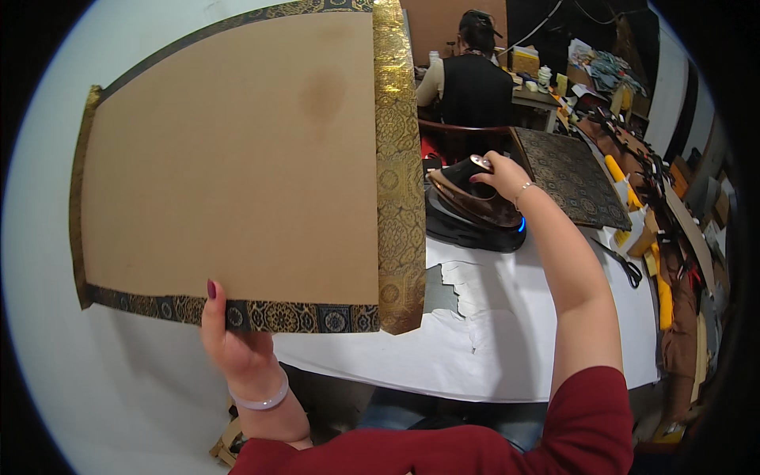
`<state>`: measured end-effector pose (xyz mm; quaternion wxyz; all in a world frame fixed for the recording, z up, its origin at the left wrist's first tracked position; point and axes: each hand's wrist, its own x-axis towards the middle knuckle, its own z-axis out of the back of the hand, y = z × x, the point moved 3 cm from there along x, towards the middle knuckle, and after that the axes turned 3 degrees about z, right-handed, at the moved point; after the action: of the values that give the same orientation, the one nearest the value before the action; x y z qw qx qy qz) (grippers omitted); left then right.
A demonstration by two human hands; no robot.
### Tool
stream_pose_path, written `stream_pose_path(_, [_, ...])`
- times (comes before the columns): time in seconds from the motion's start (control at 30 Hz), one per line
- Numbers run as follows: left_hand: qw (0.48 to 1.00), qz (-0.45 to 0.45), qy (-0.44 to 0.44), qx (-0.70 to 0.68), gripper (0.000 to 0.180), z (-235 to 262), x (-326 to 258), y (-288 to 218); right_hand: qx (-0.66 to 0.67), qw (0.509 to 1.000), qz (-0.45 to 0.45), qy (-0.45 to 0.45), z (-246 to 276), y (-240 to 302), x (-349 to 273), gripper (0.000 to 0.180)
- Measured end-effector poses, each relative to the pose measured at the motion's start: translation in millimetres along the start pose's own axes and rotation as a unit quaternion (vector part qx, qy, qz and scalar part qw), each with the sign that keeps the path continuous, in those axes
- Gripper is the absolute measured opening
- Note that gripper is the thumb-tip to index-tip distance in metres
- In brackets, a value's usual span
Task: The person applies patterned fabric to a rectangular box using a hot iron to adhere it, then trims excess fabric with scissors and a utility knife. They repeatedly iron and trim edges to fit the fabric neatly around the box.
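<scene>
My left hand grips the lower edge of a large tan board, thumb on the face and fingers behind. Dark patterned fabric borders the board's top and bottom edges, and a brownish stain marks its upper right. Along its right side runs a wide gold brocade strip, shiny near the top. My right hand is closed round the handle of a clothes iron. The iron is on or just over its black base, which shows a blue light; whether they touch I cannot tell.
A white-covered table has a torn patch near its middle. Black scissors lie at its right, by a dark patterned panel. Another person sits beyond with their back turned. Rolls and cluttered materials line the right side.
</scene>
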<state>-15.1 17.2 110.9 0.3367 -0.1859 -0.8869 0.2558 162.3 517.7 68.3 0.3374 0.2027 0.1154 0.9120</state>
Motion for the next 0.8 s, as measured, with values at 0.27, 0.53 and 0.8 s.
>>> stream_pose_path(0.27, [0.996,0.027,-0.073,-0.047,0.036,-13,7,7,0.559,0.807,-0.086,-0.172,52,42,-104,0.043])
stream_pose_path(0.53, [0.983,0.139,-0.055,-0.102,0.032,-45,-7,-3,0.859,0.486,-0.161,-0.008,5,176,-254,0.069])
stream_pose_path(0.8, [0.962,0.258,-0.030,-0.086,0.031,-68,-54,-1,0.844,0.471,-0.254,-0.034,44,216,-342,0.067])
